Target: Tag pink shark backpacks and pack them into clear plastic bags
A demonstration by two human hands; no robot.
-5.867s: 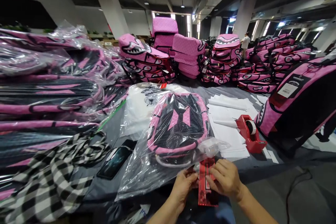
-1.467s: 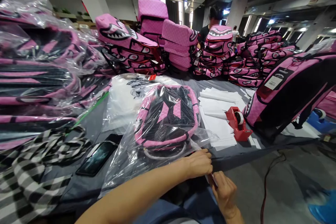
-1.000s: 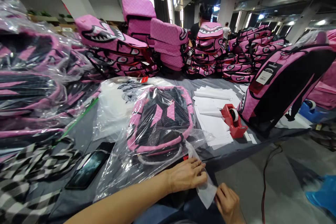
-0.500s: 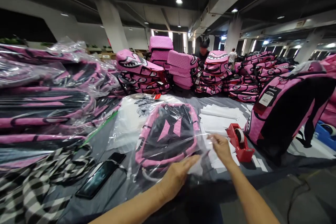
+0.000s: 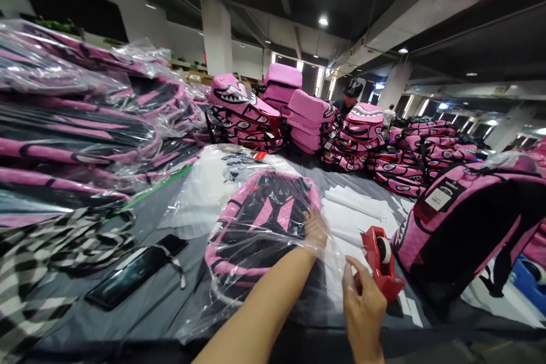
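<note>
A pink and black backpack [image 5: 273, 222] lies in a clear plastic bag [image 5: 200, 307] on the table in front of me. My left hand [image 5: 316, 230] reaches under the film, its fingers stretched out along the backpack's right side. Just right of the bag's mouth, my right hand [image 5: 362, 298] is closed, with thumb and finger pinching the edge of the film. A red tape dispenser [image 5: 381, 264] stands beside that hand. White paper sheets [image 5: 360, 210] lie behind it, partly seen through the film.
Bagged backpacks [image 5: 85, 136] are piled at left, above a checked cloth [image 5: 94, 244] and a phone [image 5: 136, 273]. An upright backpack with a tag [image 5: 464, 222] stands at right. Stacks of pink backpacks [image 5: 311, 119] line the back; a person [image 5: 352, 91] is behind them.
My left hand has moved from the bag's near right edge to inside it, against the backpack. My right hand has come lower and nearer, and the view has turned slightly left and tilted.
</note>
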